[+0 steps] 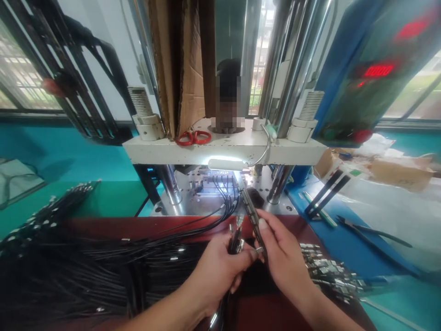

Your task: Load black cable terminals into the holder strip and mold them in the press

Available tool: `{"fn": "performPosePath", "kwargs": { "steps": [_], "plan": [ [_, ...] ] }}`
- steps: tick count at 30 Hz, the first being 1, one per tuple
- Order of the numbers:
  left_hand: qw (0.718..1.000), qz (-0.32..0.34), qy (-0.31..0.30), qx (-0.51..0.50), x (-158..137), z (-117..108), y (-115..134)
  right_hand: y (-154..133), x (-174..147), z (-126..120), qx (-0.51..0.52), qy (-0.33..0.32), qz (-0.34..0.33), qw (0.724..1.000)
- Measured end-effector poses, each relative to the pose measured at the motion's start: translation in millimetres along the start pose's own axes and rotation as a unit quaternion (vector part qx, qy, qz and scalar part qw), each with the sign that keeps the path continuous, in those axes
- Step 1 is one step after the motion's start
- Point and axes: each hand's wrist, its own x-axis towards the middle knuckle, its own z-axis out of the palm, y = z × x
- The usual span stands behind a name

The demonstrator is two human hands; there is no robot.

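Note:
My left hand (pixel 217 263) is closed round several black cables (pixel 234 241) whose ends carry bare metal connectors. Between the thumb and fingers of my right hand (pixel 284 252) sits a long, dark, notched metal bar (pixel 252 215), tilted up toward the press. The bar's lower end is close to my left thumb and the connectors; whether they touch I cannot tell. Ahead of my hands, several black leads (pixel 227 202) run out of a brightly lit mould (pixel 215 187) on the press bed.
Black cables (pixel 69 262) are heaped at left, metal-ended ones (pixel 336 272) at right. Red-handled scissors (pixel 193 138) lie on the white press plate (pixel 155 151), which has a lamp (pixel 225 163) beneath. Pliers (pixel 372 232) rest on the blue surface at right. Steel posts (pixel 171 186) flank the mould.

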Motion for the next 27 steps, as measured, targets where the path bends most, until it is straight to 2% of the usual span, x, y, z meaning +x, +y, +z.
{"fn": "performPosePath", "kwargs": {
  "steps": [9,12,14,18,20,22,27],
  "plan": [
    [1.000,0.001,0.009,-0.002,1,3,-5,3,-1,2,-0.106,0.019,-0.086,0.991],
    [1.000,-0.006,0.011,-0.007,2,1,-6,3,-1,2,-0.113,0.013,-0.102,0.988],
    [0.999,-0.025,-0.014,-0.024,2,-5,-4,0,-1,0,-0.090,-0.002,-0.075,0.993],
    [0.987,-0.074,-0.098,-0.100,1,-21,5,-7,0,-8,0.005,-0.035,0.028,0.999],
    [0.982,-0.084,-0.118,-0.118,0,-27,9,-9,1,-10,0.047,-0.041,0.048,0.997],
    [0.983,-0.081,-0.112,-0.118,1,-29,10,-10,1,-11,0.073,-0.048,0.060,0.994],
    [0.992,-0.057,-0.051,-0.103,3,-26,7,-9,0,-9,0.094,-0.064,0.105,0.988]
  ]
}}
